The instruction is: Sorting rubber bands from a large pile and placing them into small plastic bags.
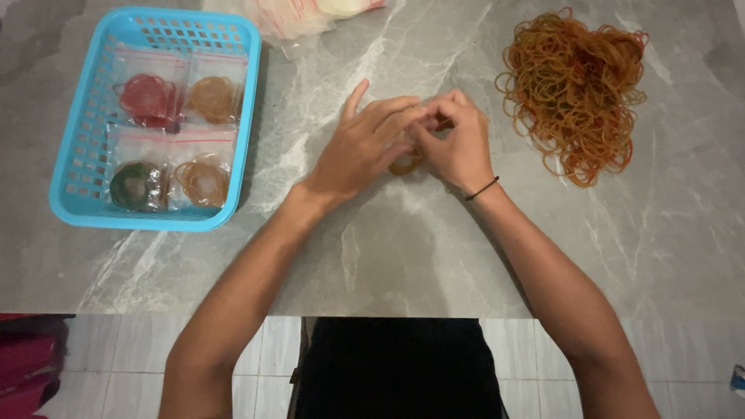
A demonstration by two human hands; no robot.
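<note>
Marble surface [434, 256]: grey, veined
Left hand [361, 147]: grip pinches small rubber-band bundle [405, 163]; right hand [459, 140]: grip closed on the same bundle
Loose band pile [574, 85]: right
Blue basket [74, 194]: left

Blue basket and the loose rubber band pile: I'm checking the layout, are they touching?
Apart. The head view shows the blue basket at the table's left and the rubber band pile at its right, with bare grey table and both hands between them.
</note>
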